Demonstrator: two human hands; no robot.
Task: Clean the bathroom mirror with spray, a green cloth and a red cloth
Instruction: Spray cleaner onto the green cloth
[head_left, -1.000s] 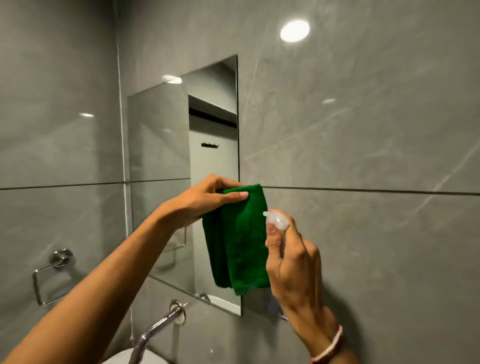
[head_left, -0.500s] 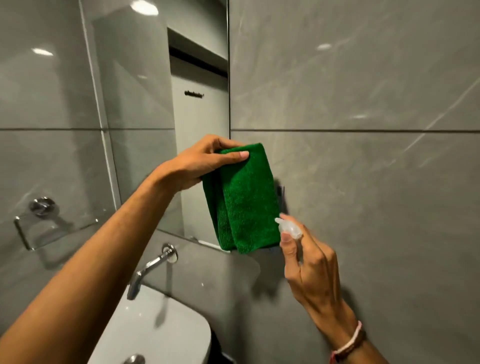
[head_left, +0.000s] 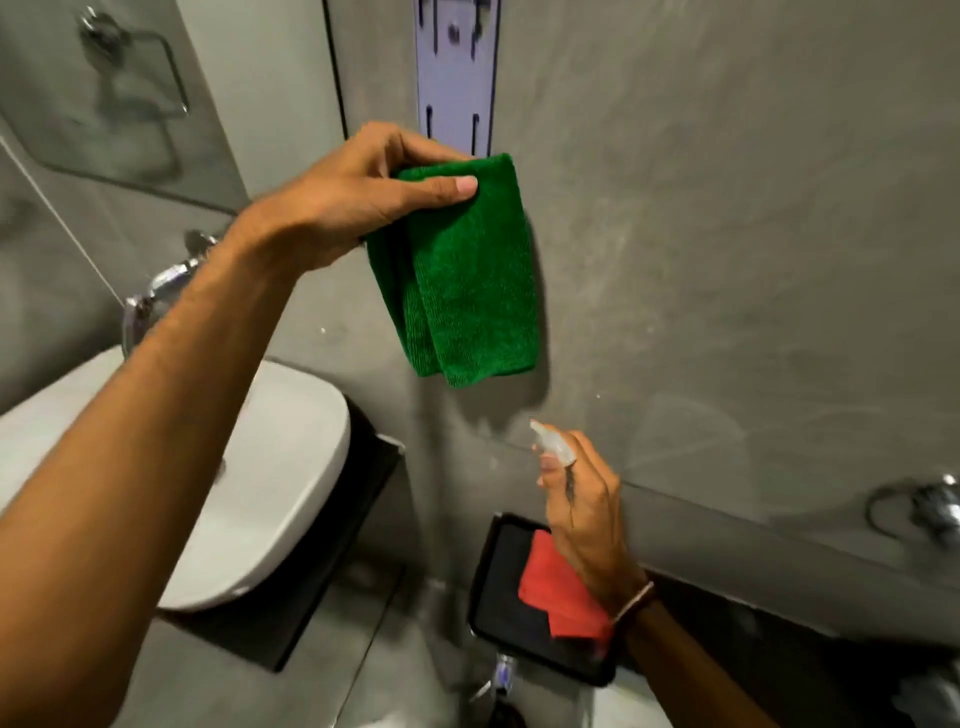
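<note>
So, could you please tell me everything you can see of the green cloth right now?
The green cloth looks like soft, plush microfibre in a deep, even green. It is folded into layers, with a second layer edge showing along its left side, and hangs downward as a long rectangle. The left hand pinches its top edge, thumb across the front and fingers behind. It hangs in front of the grey wall, casting a shadow there, above the spray nozzle in the right hand. No stains show.
</note>
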